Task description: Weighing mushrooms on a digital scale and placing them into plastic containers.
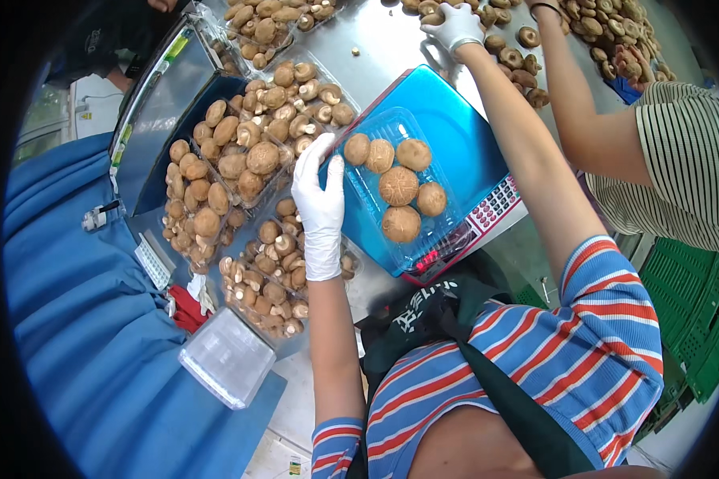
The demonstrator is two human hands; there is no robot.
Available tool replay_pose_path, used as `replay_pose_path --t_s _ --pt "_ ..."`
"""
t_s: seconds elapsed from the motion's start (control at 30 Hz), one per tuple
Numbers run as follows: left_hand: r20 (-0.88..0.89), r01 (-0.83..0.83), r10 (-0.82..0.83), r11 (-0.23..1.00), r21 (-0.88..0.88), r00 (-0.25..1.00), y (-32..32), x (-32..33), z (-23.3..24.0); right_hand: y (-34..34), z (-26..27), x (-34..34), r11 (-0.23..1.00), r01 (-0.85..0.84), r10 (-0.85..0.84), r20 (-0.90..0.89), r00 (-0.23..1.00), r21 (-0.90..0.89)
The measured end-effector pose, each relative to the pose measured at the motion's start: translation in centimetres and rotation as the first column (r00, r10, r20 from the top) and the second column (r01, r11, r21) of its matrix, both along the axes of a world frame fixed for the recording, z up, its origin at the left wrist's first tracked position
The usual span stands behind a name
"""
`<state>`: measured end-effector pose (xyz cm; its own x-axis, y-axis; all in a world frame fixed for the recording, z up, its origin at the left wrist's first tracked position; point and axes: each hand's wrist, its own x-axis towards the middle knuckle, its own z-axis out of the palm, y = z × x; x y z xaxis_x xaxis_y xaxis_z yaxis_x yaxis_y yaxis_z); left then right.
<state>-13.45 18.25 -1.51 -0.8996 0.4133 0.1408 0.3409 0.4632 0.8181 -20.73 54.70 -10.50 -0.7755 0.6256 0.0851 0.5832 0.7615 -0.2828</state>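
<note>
A clear plastic tray (pixel 366 190) holding several brown mushrooms (pixel 399 185) rests on the blue platform (pixel 479 141) of an electronic scale with a lit red display. My left hand (pixel 320 194), in a white glove, is at the tray's left edge, its thumb and fingers slightly apart; whether it grips the rim cannot be told. Farther off, past the scale, my gloved right hand (pixel 454 27) reaches down among loose mushrooms (pixel 509 58) on the metal table (pixel 389 36). Its fingers are on a mushroom (pixel 432 19), partly hidden by the glove.
Filled mushroom trays (pixel 263 158) crowd the left side. A stack of clear trays (pixel 227 359) stands at the lower left, near a red cloth (pixel 187 308). A co-worker in a striped top (pixel 683 161) works at the right beside a mushroom pile (pixel 611 27). Green crates (pixel 689 299) stand below.
</note>
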Motion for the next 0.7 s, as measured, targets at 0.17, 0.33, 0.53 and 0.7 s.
replay_pose_path --t_s 0.17,0.33,0.53,0.7 --pt "0.029 -0.060 0.058 0.996 0.060 0.998 -1.6 1.5 1.3 -4.2 5.9 7.3 0.870 -0.428 0.319 -0.382 0.867 -0.245" --pt "-0.056 0.223 -0.218 0.968 0.117 0.974 0.4 6.1 4.1 -15.0 14.7 16.7 0.640 -0.594 0.550 -0.249 0.797 -0.488" --pt "0.357 0.014 -0.115 0.962 0.273 0.927 -0.3 6.9 0.6 -16.6 10.1 19.1 0.451 -0.632 0.481 -0.424 0.767 -0.631" --pt "0.408 -0.100 -0.046 0.939 0.328 0.912 -1.2 8.2 0.7 -17.1 9.7 20.4 0.442 -0.559 0.182 -0.540 0.822 -0.701"
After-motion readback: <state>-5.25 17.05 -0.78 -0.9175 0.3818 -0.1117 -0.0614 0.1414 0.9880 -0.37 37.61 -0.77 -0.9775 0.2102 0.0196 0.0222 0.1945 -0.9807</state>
